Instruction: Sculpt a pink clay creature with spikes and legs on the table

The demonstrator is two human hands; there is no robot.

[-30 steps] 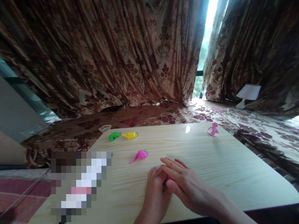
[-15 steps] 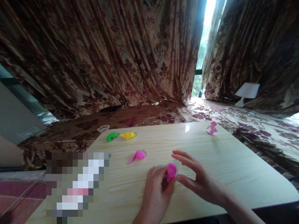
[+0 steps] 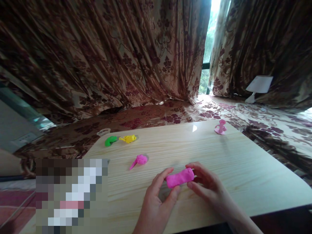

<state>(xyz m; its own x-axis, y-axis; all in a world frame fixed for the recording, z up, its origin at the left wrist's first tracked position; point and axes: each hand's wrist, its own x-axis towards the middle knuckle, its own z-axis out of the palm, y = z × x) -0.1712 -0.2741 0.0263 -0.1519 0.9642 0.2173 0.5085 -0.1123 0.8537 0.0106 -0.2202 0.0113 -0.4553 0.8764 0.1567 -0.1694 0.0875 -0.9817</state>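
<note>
A short roll of bright pink clay (image 3: 179, 177) is held just above the light wooden table (image 3: 243, 162), lying crosswise. My left hand (image 3: 158, 201) pinches its left end between thumb and fingers. My right hand (image 3: 207, 187) grips its right end with curled fingers. Farther back lies a smaller pink clay piece with a pointed tail (image 3: 138, 160). A green clay lump (image 3: 110, 140) and a yellow clay shape (image 3: 128, 138) sit near the table's far left edge. A pink clay figure (image 3: 220, 127) stands at the far right.
A blurred-out patch (image 3: 70, 191) covers the table's near left corner. A small clear lid (image 3: 103, 132) lies just beyond the far left edge. Patterned brown curtains (image 3: 122, 55) hang behind, and a white lamp (image 3: 258, 86) stands at the back right.
My palms were pressed together over the clay. They came apart, and the pink clay now shows as a roll held by its ends between both hands.
</note>
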